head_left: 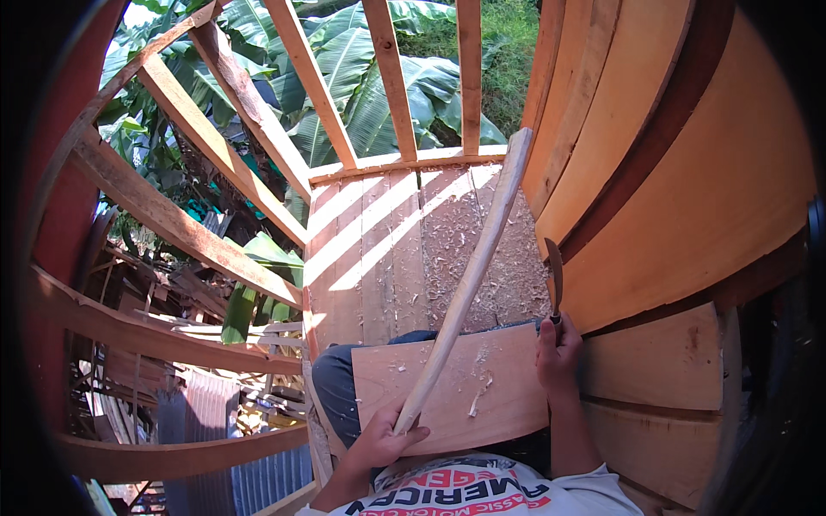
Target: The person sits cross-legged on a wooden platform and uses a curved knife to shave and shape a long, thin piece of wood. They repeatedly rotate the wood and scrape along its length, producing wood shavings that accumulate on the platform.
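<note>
Holding the long stick (469, 275) near its bottom end, my left hand (385, 440) is closed around it so it leans steady over the board (508, 387) on my lap. My right hand (557, 353) grips a knife (555, 275), blade up, beside the stick.

An outdoor woodworking site is shown, inside a half-built timber structure raised above the ground. An open frame of bare wooden studs (391, 77) and slanted beams (185, 228) is seen ahead and to the left, with no cladding yet fixed, so banana leaves (379, 95) and daylight are visible between them. The right side is closed by wide, fresh planks (688, 189). The plank floor (379, 258) is strewn with wood shavings (460, 232), thickest toward its far right corner. Below the left edge of the floor, stacked timber offcuts (198, 292) and corrugated metal sheets (206, 413) are seen.
</note>
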`<act>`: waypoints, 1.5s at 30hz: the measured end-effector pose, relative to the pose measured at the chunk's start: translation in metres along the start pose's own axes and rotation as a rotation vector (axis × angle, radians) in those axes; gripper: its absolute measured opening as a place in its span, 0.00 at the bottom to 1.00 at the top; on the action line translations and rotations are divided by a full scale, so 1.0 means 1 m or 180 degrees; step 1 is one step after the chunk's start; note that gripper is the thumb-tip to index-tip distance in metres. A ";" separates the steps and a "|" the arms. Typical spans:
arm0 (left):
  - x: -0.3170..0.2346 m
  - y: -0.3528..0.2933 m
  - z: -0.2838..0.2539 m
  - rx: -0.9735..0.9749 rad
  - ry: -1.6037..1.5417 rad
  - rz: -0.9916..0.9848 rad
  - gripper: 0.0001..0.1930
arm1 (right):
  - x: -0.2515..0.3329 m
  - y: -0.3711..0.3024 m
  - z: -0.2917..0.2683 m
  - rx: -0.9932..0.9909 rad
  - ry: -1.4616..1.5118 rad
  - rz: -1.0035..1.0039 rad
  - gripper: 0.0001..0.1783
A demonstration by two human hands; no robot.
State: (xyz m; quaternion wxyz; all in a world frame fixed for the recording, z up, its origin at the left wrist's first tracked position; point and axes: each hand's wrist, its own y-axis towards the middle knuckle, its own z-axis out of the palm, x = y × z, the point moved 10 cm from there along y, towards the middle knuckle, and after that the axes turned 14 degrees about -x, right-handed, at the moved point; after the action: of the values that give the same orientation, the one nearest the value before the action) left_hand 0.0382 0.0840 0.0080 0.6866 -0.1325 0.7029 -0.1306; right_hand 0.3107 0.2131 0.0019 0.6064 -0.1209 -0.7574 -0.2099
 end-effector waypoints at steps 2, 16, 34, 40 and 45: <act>0.009 -0.003 0.026 0.0718 -0.1419 -0.0325 0.12 | 0.018 -0.015 0.014 0.0522 -0.0140 -0.0168 0.21; -0.071 0.065 0.074 0.0282 -0.2569 0.0707 0.12 | -0.008 -0.090 0.022 0.1270 0.1431 0.0975 0.25; -0.032 0.073 0.137 0.0274 -0.0857 0.1072 0.31 | 0.015 -0.037 0.012 0.0463 0.2053 0.1434 0.10; -0.062 -0.008 0.122 0.1454 0.0444 0.1221 0.30 | 0.016 -0.023 0.004 0.0323 0.1814 0.1363 0.11; -0.111 -0.002 0.025 -0.0209 0.1636 0.2086 0.34 | 0.009 -0.014 0.003 0.0290 0.1741 0.1417 0.11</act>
State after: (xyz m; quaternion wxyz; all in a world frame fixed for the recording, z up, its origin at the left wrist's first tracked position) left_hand 0.0659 0.1226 0.1111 0.4894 0.1132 0.8601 0.0884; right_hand 0.3002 0.2017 0.0079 0.8224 -0.1952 -0.5307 -0.0632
